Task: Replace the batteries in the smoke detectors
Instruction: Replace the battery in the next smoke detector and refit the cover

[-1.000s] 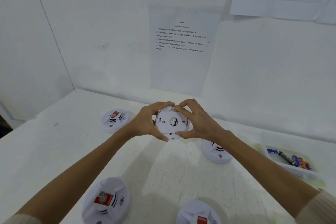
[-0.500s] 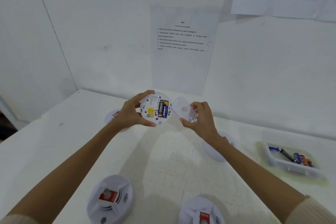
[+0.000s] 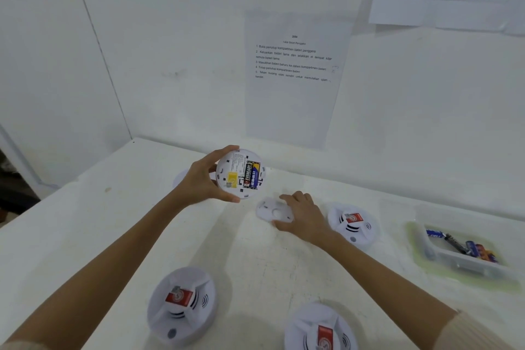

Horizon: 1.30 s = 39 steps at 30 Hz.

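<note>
My left hand (image 3: 200, 179) grips a white round smoke detector (image 3: 241, 173) above the table, its back turned to me. Two batteries (image 3: 251, 175) sit in its open compartment beside a yellow label. My right hand (image 3: 302, 214) holds the detector's white back cover (image 3: 272, 210) flat on the table, thumb and fingers curled round its right edge. Three other smoke detectors lie face up on the table: one at the right (image 3: 352, 224), one at the front left (image 3: 181, 304), one at the front middle (image 3: 321, 329).
A clear plastic tray (image 3: 443, 260) with several batteries (image 3: 466, 246) stands at the right of the white table (image 3: 85, 221). Another detector (image 3: 180, 177) is mostly hidden behind my left hand. Instruction sheets (image 3: 292, 65) hang on the wall behind.
The back cover came off the detector in my right hand and went down onto the table. My left hand kept the detector raised, its battery compartment now exposed.
</note>
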Each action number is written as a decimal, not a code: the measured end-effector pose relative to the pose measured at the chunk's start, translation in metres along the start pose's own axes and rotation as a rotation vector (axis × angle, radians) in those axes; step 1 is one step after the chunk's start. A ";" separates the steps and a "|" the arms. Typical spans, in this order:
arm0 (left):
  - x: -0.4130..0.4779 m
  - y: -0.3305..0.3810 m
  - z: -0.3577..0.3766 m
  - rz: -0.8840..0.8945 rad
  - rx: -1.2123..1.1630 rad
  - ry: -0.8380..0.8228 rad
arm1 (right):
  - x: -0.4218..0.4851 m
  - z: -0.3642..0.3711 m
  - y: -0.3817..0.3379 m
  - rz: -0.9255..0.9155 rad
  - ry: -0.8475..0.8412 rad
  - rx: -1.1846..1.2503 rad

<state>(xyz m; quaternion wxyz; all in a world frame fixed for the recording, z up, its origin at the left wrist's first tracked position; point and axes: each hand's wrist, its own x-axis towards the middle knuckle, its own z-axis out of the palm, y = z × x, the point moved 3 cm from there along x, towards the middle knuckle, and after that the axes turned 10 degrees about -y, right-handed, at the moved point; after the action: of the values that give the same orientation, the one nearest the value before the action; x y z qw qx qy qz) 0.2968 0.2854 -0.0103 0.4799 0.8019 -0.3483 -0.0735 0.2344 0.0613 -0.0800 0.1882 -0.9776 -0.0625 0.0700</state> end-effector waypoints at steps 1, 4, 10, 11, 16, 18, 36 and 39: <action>0.001 0.001 0.001 0.002 -0.011 -0.005 | 0.000 -0.005 -0.001 -0.018 0.025 0.043; 0.004 0.005 0.005 0.002 -0.037 -0.013 | -0.007 -0.029 -0.013 -0.132 0.173 0.251; 0.016 0.027 0.026 0.068 -0.038 -0.044 | -0.035 -0.077 -0.034 -0.323 0.188 0.536; 0.018 0.032 0.030 0.084 -0.035 -0.051 | -0.040 -0.082 -0.032 -0.332 0.191 0.530; 0.023 0.066 0.056 0.104 -0.095 -0.106 | -0.076 -0.098 -0.010 -0.333 0.264 0.467; 0.026 0.083 0.072 0.119 -0.124 -0.151 | -0.094 -0.104 0.002 -0.312 0.321 0.460; 0.042 0.172 0.252 0.279 -0.200 -0.567 | -0.290 -0.093 0.102 0.101 0.631 0.378; 0.038 0.175 0.273 0.297 -0.209 -0.606 | -0.309 -0.084 0.110 0.161 0.626 0.397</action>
<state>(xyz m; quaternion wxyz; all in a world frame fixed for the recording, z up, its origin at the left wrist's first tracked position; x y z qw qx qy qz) 0.1161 0.0138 -0.0022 0.4397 0.6307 -0.5784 -0.2728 -0.0449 -0.1163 -0.0091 0.3780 -0.8979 0.0896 -0.2068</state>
